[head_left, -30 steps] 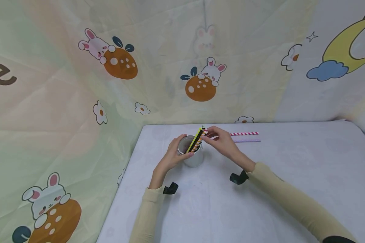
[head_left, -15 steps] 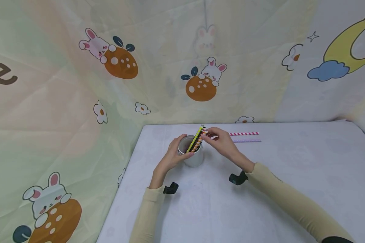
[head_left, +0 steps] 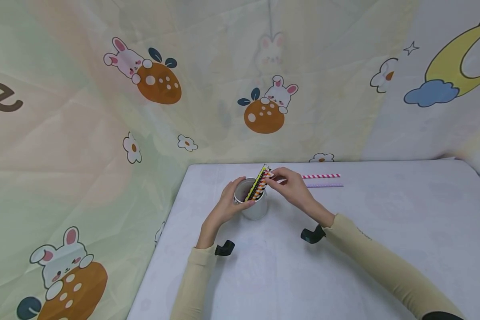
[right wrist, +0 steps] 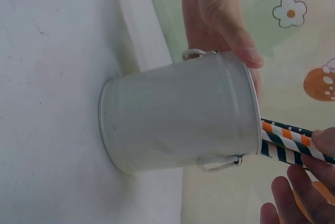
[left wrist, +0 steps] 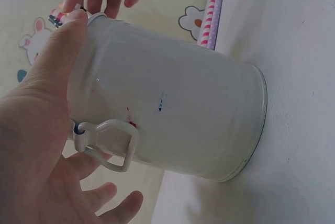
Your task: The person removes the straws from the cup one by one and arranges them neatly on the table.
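A pale grey-white metal bucket (head_left: 255, 212) with small side handles stands upright near the table's back left. My left hand (head_left: 229, 198) grips it at the rim, its thumb on the near edge in the left wrist view (left wrist: 57, 56). Several patterned paper straws (head_left: 258, 184) lean out of the bucket toward the right, in yellow, black, orange and white. My right hand (head_left: 294, 189) pinches them near their upper ends. In the right wrist view, striped straws (right wrist: 285, 139) pass from the rim to the thumb and fingers. Their lower ends are hidden inside the bucket.
Behind my right hand, a red-and-white striped straw (head_left: 322, 176) and a purple dotted straw (head_left: 326, 185) lie on the white-covered table (head_left: 384, 213). A printed cloth backdrop (head_left: 212, 89) rises behind the table's back edge.
The tops of the straws have shifted slightly beside my right fingers, so their visible patterns differ a little. Both hands and the bucket stay in nearly the same place.
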{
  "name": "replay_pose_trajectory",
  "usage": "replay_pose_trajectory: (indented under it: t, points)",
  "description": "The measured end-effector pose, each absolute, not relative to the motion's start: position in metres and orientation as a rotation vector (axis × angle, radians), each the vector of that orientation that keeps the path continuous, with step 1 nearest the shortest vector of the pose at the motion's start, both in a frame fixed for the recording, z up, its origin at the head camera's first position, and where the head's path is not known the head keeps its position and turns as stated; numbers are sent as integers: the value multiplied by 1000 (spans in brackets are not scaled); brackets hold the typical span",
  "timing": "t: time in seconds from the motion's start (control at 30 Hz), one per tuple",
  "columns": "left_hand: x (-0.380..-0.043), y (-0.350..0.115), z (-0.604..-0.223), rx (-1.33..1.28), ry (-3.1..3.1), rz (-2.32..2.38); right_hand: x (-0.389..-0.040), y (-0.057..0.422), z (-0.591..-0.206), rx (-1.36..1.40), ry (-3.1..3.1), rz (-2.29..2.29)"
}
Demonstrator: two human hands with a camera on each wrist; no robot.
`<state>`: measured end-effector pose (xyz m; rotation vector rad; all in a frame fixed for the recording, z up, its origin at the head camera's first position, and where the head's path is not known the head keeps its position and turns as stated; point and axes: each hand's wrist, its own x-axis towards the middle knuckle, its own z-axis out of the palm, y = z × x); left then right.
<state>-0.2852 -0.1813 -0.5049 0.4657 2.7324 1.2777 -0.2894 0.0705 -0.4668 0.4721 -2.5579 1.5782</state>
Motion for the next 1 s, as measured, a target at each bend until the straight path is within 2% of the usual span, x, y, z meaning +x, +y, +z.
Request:
replay_pose_trajectory:
  t: [0.6, 1.0]
  points:
    - [-286, -180, -504, 489, 2731, 1296, -290, 75, -452, 396, -2518, 1592]
    - [-286, -180, -505, 465, 2726, 1287, -290, 84, -437, 464, -2420, 1630]
